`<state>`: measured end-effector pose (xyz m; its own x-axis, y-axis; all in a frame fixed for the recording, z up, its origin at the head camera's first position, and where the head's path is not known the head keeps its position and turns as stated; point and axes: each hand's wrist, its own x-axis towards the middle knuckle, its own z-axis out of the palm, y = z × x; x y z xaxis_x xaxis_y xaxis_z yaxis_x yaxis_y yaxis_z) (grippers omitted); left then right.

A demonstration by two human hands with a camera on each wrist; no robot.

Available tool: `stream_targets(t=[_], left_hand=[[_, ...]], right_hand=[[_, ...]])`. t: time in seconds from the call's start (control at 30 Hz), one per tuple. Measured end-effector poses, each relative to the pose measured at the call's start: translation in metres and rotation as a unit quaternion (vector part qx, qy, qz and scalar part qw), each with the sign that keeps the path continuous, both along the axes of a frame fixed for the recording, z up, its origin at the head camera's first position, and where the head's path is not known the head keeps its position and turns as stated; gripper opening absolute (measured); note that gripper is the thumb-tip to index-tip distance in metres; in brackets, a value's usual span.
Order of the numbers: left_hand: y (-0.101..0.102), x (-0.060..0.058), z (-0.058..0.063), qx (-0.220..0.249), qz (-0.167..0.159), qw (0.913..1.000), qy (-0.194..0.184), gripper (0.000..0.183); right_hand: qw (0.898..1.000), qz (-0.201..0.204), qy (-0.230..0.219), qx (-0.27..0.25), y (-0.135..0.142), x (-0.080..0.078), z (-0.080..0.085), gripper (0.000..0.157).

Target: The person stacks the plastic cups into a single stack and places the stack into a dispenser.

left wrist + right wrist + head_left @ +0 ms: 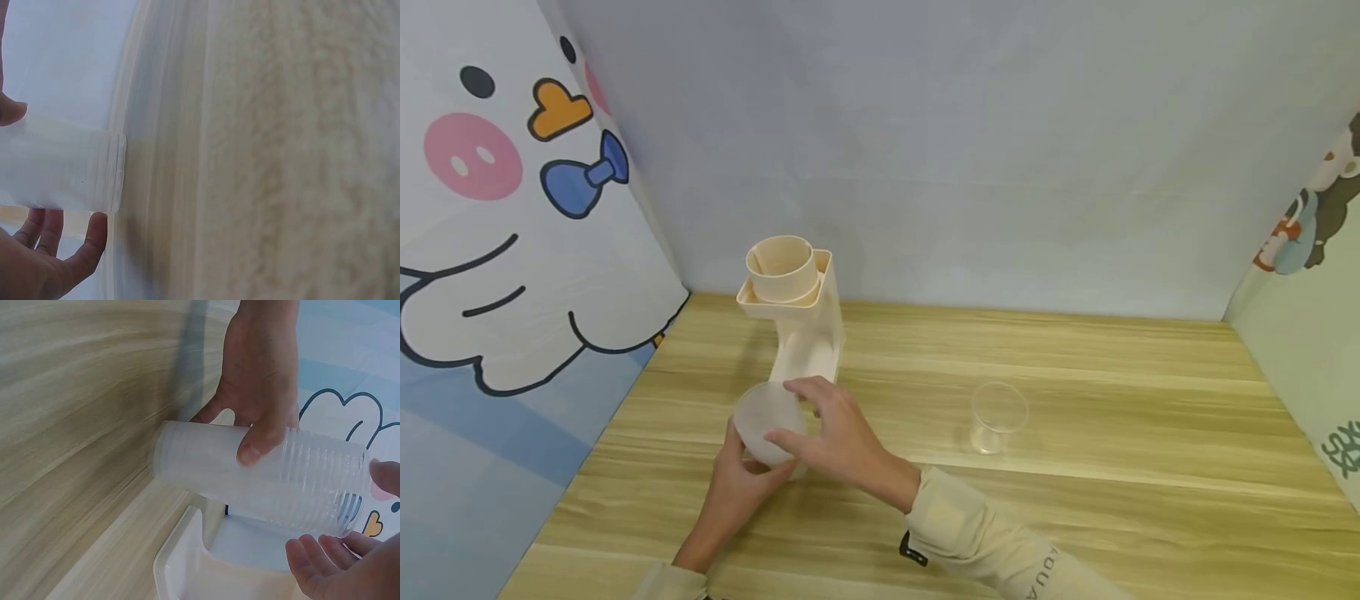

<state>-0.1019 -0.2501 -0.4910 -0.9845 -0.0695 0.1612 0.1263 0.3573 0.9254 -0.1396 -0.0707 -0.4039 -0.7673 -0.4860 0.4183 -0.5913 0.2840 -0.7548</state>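
Note:
A stack of clear plastic cups point(767, 423) is held above the near left of the table. My left hand point(739, 492) grips it around the side; in the right wrist view that hand's thumb lies across the stack point(212, 465). At the cups' rims, my right hand point(838, 433) has its thumb and index finger spread over the mouth end, the other fingers loosely apart. The left wrist view shows the frosted stack point(56, 165) with fingers around it. Just behind stands a cream cup dispenser point(808, 333) with a round tube on top.
A single clear plastic cup point(997, 417) stands upright on the wood-grain table point(1120, 392), right of the hands. A plain pale cloth point(970, 150) hangs behind the table. Printed cartoon cloth point(535, 275) covers the left side, and another printed panel point(1307, 333) the right.

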Motion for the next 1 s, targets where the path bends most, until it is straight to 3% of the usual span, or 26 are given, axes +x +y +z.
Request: stream_targets(t=[0.37,1.0], left_hand=[[0.002,0.002,0.003,-0.004,0.006,1.0000,0.004,0.086],[0.004,-0.001,0.001,-0.005,0.004,0.9998,0.020,0.088]], right_hand=[[1.000,0.014,-0.008,-0.016,0.013,0.008,-0.005,0.051],[0.999,-0.009,-0.035,-0.027,0.045,0.024,-0.015,0.053]])
